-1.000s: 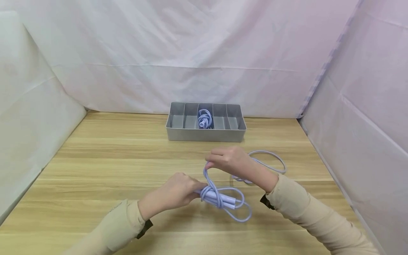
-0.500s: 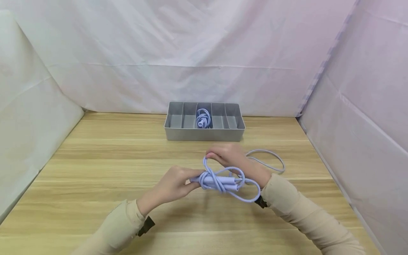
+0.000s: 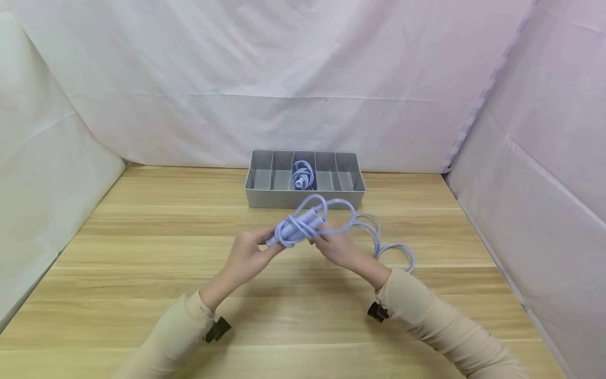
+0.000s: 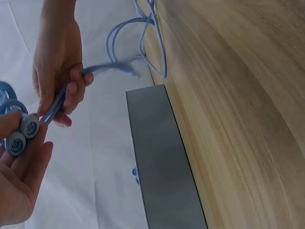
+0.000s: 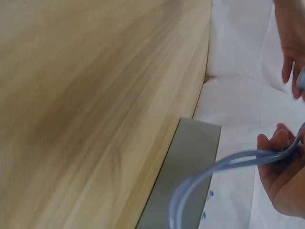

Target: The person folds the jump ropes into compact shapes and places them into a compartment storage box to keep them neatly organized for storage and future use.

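A lavender-blue skipping rope point(image 3: 299, 226) is held above the table, its two handles side by side with cord wound around them. My left hand point(image 3: 248, 256) grips the handles at one end between thumb and fingers. In the left wrist view the round handle ends point(image 4: 29, 126) face the camera. My right hand point(image 3: 335, 247) is close to the other end, its fingers curled round the doubled cord point(image 5: 238, 160), seen in the right wrist view. Loose cord loops point(image 3: 400, 247) trail beyond the right hand towards the table.
A grey divided box point(image 3: 305, 199) stands at the back of the table point(image 3: 156, 237). A second coiled lavender-blue rope point(image 3: 303, 178) lies in its middle compartment. White cloth point(image 3: 284, 63) hangs behind and along both sides.
Both hands have lifted the wound handles up and away towards the box, and the handles now tilt upward to the right. My right hand has come down beside them, moving the trailing cord.
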`<state>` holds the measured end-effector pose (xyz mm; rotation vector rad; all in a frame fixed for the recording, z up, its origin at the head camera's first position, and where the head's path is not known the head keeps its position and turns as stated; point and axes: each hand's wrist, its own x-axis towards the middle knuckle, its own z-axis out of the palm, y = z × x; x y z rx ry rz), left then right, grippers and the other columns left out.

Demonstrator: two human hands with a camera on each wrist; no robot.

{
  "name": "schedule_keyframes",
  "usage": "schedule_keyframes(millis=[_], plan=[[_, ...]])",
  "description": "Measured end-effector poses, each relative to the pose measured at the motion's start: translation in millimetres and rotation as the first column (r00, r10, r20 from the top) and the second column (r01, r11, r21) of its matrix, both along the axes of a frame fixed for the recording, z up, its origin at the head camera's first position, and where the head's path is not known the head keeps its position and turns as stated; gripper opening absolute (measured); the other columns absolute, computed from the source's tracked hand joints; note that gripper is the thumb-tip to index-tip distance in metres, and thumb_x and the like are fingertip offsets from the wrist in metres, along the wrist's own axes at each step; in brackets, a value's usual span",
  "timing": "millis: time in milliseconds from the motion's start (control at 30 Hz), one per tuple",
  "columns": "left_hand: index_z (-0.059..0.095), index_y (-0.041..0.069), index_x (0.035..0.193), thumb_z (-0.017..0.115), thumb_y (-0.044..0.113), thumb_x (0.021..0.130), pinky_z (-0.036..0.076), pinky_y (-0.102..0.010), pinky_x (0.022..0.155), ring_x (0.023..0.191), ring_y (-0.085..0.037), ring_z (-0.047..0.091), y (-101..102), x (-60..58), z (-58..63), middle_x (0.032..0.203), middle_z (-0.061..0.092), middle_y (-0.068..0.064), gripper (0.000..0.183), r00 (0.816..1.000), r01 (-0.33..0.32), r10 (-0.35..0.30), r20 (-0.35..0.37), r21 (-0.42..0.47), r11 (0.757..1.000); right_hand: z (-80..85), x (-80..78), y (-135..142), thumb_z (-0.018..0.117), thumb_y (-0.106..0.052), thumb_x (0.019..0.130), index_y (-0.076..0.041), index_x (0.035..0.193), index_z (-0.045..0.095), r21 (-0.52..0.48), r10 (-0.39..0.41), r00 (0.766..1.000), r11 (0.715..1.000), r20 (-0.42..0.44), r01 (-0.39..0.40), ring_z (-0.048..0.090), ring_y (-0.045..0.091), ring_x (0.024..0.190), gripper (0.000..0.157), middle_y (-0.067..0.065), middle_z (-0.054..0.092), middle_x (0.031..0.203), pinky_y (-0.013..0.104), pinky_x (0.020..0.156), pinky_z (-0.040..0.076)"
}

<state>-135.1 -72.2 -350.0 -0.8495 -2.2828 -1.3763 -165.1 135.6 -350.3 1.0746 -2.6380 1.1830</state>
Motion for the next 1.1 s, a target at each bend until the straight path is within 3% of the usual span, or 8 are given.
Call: schedule_keyframes(millis=[100, 233, 433, 633, 800, 900, 967, 1100], plan=[[0.064, -0.006, 0.103, 0.070, -0.002, 0.075, 0.053, -0.024, 0.065, 0.076, -0.022, 0.067, -2.4, -4.9, 0.8, 0.091, 0.068, -0.017, 0.030, 0.992, -0.089, 0.084, 0.091, 0.053, 0.995, -1.5, -2.5, -4.7, 0.048, -0.007, 0.093, -0.003, 0.078, 0.055, -0.041, -0.044, 0.993, 0.998, 0.112, 0.049, 0.048, 0.010, 0.056, 0.016, 0.005, 0.055, 0.068, 0.023, 0.049, 0.042], [0.064, -0.005, 0.105, 0.069, -0.002, 0.076, 0.053, -0.024, 0.064, 0.076, -0.023, 0.066, -6.8, -9.1, 2.9, 0.092, 0.068, -0.017, 0.030, 0.973, -0.185, 0.175, 0.148, 0.060, 0.981, 0.2, -5.4, -5.4, 0.053, -0.007, 0.090, 0.000, 0.092, 0.063, -0.090, -0.094, 0.983, 0.990, 0.158, 0.110, 0.048, 0.006, 0.052, 0.012, 0.003, 0.059, 0.068, 0.021, 0.044, 0.040], [0.066, -0.003, 0.101, 0.069, 0.000, 0.075, 0.051, -0.021, 0.055, 0.068, -0.021, 0.065, -11.8, -12.3, 1.7, 0.089, 0.069, -0.015, 0.027, 0.951, -0.285, 0.276, 0.141, 0.048, 0.957, 6.4, -4.5, -2.3, 0.060, -0.007, 0.086, 0.003, 0.105, 0.064, -0.116, -0.142, 0.962, 0.978, 0.233, 0.172, 0.053, 0.008, 0.052, 0.022, 0.009, 0.065, 0.072, 0.022, 0.040, 0.042], [0.067, -0.002, 0.100, 0.070, 0.004, 0.075, 0.048, -0.019, 0.052, 0.064, -0.019, 0.064, -16.1, -16.7, -0.7, 0.090, 0.069, -0.014, 0.026, 0.922, -0.369, 0.362, 0.138, 0.025, 0.929, 10.1, -1.7, -0.2, 0.065, -0.007, 0.082, 0.005, 0.108, 0.063, -0.137, -0.130, 0.949, 0.975, 0.286, 0.174, 0.060, 0.010, 0.056, 0.029, 0.015, 0.068, 0.079, 0.023, 0.050, 0.050], [0.066, -0.003, 0.100, 0.069, 0.004, 0.076, 0.044, -0.018, 0.045, 0.054, -0.015, 0.058, -20.8, -19.9, 2.1, 0.090, 0.068, -0.015, 0.026, 0.919, -0.379, 0.372, 0.127, 0.039, 0.924, 9.2, -1.3, 4.6, 0.065, -0.005, 0.082, 0.009, 0.108, 0.061, -0.206, -0.109, 0.909, 0.956, 0.403, 0.206, 0.063, 0.013, 0.061, 0.030, 0.020, 0.067, 0.083, 0.026, 0.058, 0.053], [0.066, -0.003, 0.100, 0.069, 0.005, 0.076, 0.040, -0.017, 0.041, 0.048, -0.011, 0.052, -24.4, -22.1, 3.5, 0.087, 0.069, -0.015, 0.025, 0.909, -0.406, 0.397, 0.128, 0.046, 0.913, 8.4, -0.5, 7.8, 0.064, -0.007, 0.083, 0.009, 0.107, 0.061, -0.213, -0.107, 0.890, 0.952, 0.444, 0.220, 0.063, 0.013, 0.063, 0.029, 0.020, 0.067, 0.084, 0.031, 0.060, 0.054], [0.066, -0.002, 0.101, 0.070, 0.006, 0.076, 0.039, -0.016, 0.041, 0.048, -0.008, 0.050, -26.2, -23.7, 3.5, 0.087, 0.069, -0.014, 0.026, 0.897, -0.430, 0.421, 0.132, 0.044, 0.902, 7.5, 0.4, 9.3, 0.063, -0.007, 0.084, 0.008, 0.106, 0.062, -0.201, -0.106, 0.893, 0.956, 0.437, 0.212, 0.062, 0.013, 0.062, 0.027, 0.020, 0.067, 0.084, 0.033, 0.059, 0.053], [0.067, 0.000, 0.102, 0.070, 0.009, 0.077, 0.038, -0.016, 0.042, 0.049, -0.009, 0.051, -28.9, -26.2, 2.4, 0.087, 0.069, -0.013, 0.027, 0.874, -0.474, 0.464, 0.142, 0.036, 0.880, 5.2, 2.9, 11.3, 0.062, -0.007, 0.085, 0.006, 0.104, 0.064, -0.161, -0.103, 0.922, 0.972, 0.373, 0.174, 0.060, 0.013, 0.060, 0.023, 0.018, 0.067, 0.080, 0.028, 0.053, 0.051]])
